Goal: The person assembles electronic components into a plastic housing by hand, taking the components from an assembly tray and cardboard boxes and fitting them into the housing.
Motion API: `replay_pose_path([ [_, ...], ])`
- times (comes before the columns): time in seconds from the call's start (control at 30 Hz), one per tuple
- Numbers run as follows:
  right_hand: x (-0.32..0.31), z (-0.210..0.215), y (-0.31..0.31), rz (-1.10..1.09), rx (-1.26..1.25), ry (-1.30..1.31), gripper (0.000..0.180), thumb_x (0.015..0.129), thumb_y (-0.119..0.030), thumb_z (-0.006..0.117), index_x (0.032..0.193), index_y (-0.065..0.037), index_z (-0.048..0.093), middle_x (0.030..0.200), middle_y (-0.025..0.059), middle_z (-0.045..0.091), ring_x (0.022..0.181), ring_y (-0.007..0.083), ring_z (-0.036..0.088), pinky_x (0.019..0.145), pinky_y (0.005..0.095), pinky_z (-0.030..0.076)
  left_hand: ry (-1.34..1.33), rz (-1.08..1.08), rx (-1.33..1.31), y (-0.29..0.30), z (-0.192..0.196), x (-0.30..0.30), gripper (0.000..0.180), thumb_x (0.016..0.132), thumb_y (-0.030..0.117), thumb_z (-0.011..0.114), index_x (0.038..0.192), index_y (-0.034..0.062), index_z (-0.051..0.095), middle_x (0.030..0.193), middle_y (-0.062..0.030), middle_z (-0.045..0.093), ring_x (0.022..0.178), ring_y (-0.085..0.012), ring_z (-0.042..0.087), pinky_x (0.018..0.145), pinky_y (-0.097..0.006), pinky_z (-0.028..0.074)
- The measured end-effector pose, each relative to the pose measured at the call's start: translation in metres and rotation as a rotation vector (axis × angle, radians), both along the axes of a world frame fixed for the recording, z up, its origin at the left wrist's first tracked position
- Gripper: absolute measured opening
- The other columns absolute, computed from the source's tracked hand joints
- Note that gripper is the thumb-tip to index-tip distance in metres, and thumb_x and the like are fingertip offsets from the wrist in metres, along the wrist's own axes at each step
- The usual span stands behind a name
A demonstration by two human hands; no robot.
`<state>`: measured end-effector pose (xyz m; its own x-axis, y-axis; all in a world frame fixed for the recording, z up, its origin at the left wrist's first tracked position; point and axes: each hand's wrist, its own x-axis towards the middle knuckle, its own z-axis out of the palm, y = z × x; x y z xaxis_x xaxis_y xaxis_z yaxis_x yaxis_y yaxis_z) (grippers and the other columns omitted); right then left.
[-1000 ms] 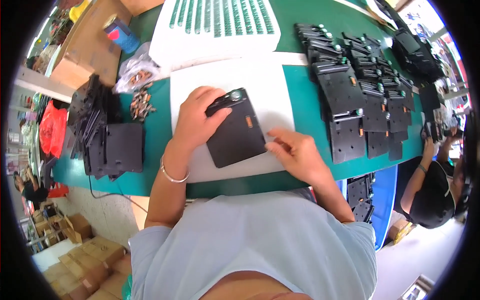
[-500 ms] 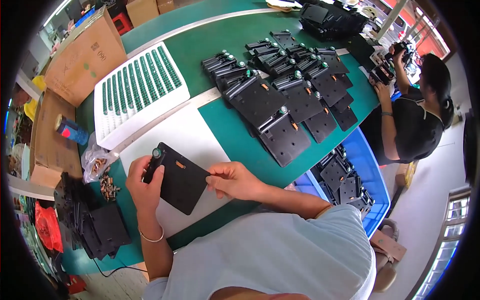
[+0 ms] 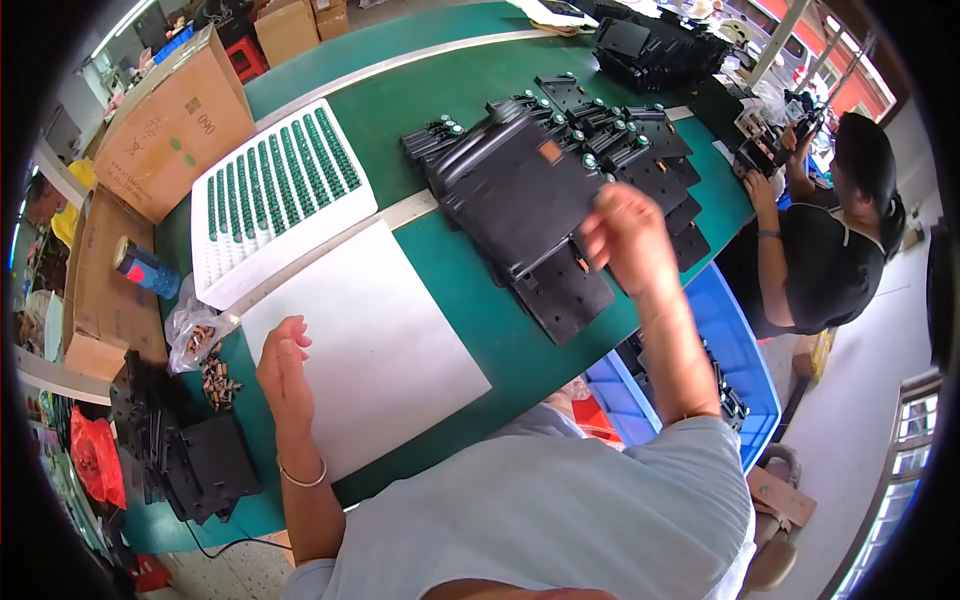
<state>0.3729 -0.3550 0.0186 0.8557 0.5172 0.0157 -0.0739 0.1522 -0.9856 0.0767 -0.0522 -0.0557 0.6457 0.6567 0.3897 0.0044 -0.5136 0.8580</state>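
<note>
My right hand [image 3: 632,240], partly blurred, pinches the right-hand corner of a black plate [image 3: 520,200] with a cylindrical part along its left edge and a small orange-brown piece on its face. This plate is over the stacks of similar black plates [image 3: 562,295], hiding some of them. Whether it rests on them I cannot tell. Above the left part of the white sheet [image 3: 370,350], my left hand [image 3: 287,372] is empty, its fingers loosely extended and the thumb apart.
A white foam tray [image 3: 225,285] holds rows of green-topped parts. Small orange-brown pieces [image 3: 218,385] lie beside a plastic bag [image 3: 192,325]. More black plates [image 3: 215,465] are piled at lower left. A blue bin [image 3: 745,350] stands at right; beyond it sits a co-worker [image 3: 830,240].
The black plate has gone from between both hands over the white sheet to the stacks at right, carried by my right hand. My left hand has let go of it and stayed behind.
</note>
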Motion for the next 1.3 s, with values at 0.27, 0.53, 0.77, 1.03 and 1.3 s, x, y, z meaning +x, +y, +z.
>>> replay_pose_path([
  [0.27, 0.222, 0.008, -0.094, -0.426, -0.094, -0.067, 0.018, 0.096, -0.017, 0.053, 0.086, -0.005, 0.061, 0.074, 0.0045, 0.061, 0.059, 0.0128, 0.056, 0.049, 0.0264, 0.044, 0.016, 0.02, -0.171, 0.011, -0.019, 0.007, 0.025, 0.101, 0.017, 0.056, 0.114, -0.0026, 0.064, 0.098, -0.0057, 0.066, 0.082, -0.0087, 0.057, 0.07, -0.022, 0.045],
  [0.53, 0.346, -0.06, -0.139, -0.66, -0.161, 0.208, 0.015, 0.092, -0.017, 0.057, 0.08, -0.009, 0.061, 0.063, 0.002, 0.056, 0.051, 0.0146, 0.053, 0.043, 0.0288, 0.042, 0.038, 0.048, -0.24, 0.024, -0.033, -0.009, 0.02, 0.095, 0.008, 0.065, 0.112, -0.0017, 0.065, 0.097, -0.0035, 0.065, 0.083, -0.0073, 0.057, 0.074, -0.021, 0.048],
  [0.77, 0.426, -0.147, -0.232, -0.379, 0.186, 0.103, 0.026, 0.093, -0.025, 0.062, 0.072, -0.017, 0.05, 0.066, -0.0027, 0.047, 0.063, 0.0081, 0.05, 0.051, 0.027, 0.043, 0.069, 0.061, 0.057, 0.012, -0.022, 0.006, 0.016, 0.088, 0.006, 0.068, 0.103, 0.002, 0.068, 0.087, -0.0046, 0.064, 0.073, -0.0107, 0.057, 0.065, -0.023, 0.047],
  [1.03, 0.435, -0.148, -0.214, -0.407, -0.262, 0.222, 0.02, 0.092, -0.026, 0.063, 0.076, -0.016, 0.059, 0.061, -0.0036, 0.055, 0.049, 0.0102, 0.05, 0.041, 0.0241, 0.038, 0.117, 0.095, -0.021, 0.004, -0.008, 0.005, 0.015, 0.089, 0.007, 0.068, 0.103, 0.0027, 0.067, 0.086, -0.0033, 0.063, 0.07, -0.0093, 0.056, 0.064, -0.023, 0.047],
  [1.3, 0.413, -0.125, -0.204, -0.551, -0.468, 0.168, 0.022, 0.093, -0.029, 0.064, 0.077, -0.014, 0.06, 0.062, -0.0017, 0.054, 0.05, 0.0108, 0.05, 0.041, 0.0261, 0.035, 0.124, 0.063, -0.017, 0.004, -0.005, 0.005, 0.015, 0.087, 0.01, 0.069, 0.1, 0.0033, 0.066, 0.084, -0.0069, 0.063, 0.07, -0.0162, 0.058, 0.063, -0.027, 0.048],
])
